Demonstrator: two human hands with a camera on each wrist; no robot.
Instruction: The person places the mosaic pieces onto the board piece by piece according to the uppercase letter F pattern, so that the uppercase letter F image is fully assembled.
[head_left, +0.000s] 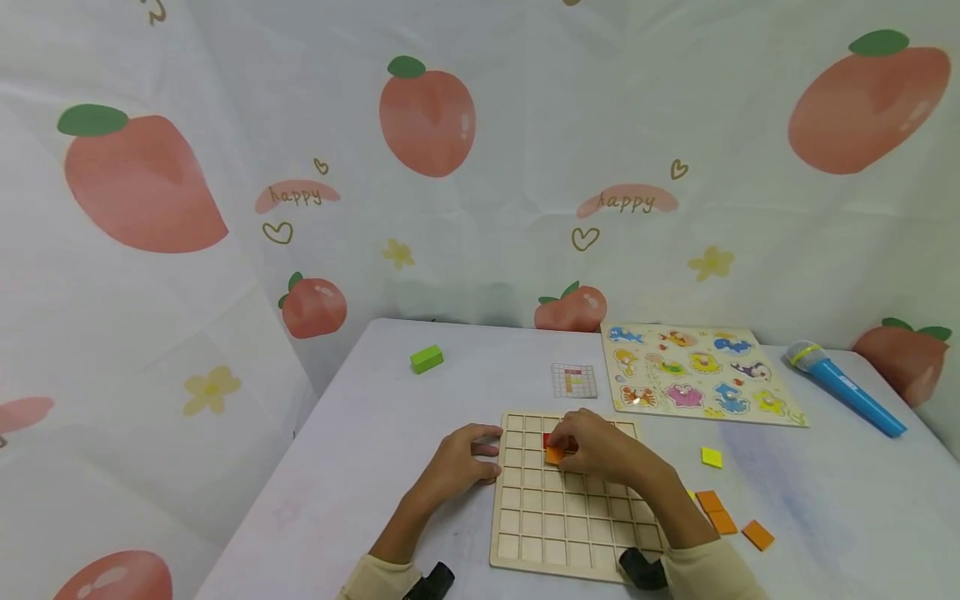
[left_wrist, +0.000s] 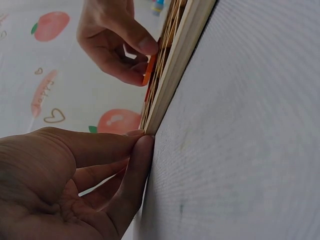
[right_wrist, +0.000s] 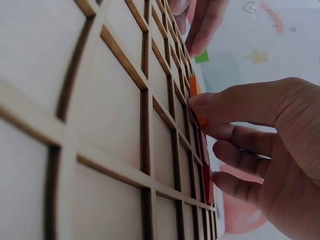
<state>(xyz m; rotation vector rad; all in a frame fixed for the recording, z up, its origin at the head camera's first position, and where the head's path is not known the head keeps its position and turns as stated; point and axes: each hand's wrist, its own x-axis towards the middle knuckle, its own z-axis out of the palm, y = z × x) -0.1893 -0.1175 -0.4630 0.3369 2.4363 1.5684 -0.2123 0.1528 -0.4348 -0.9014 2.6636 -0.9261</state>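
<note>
My right hand (head_left: pixel 592 446) pinches an orange square tile (head_left: pixel 553 455) between thumb and fingers over the wooden grid board (head_left: pixel 531 526). In the right wrist view this orange tile (right_wrist: pixel 195 86) stands tilted at the grid, beside red tiles (right_wrist: pixel 207 184) set in its squares. The right fingers partly hide a red tile (head_left: pixel 547 439) in the head view. At the board's left edge rests my left hand (head_left: pixel 459 462), its fingertips touching the rim. The left wrist view shows the left hand's fingers (left_wrist: pixel 127 185) against the board's side (left_wrist: pixel 172 75).
Loose orange tiles (head_left: pixel 758 535) and a yellow tile (head_left: pixel 712 457) lie right of the board. Behind it are a small pattern card (head_left: pixel 574 381) and an animal puzzle board (head_left: pixel 693 372). A blue toy microphone (head_left: pixel 851 390) lies far right, a green block (head_left: pixel 427 359) back left.
</note>
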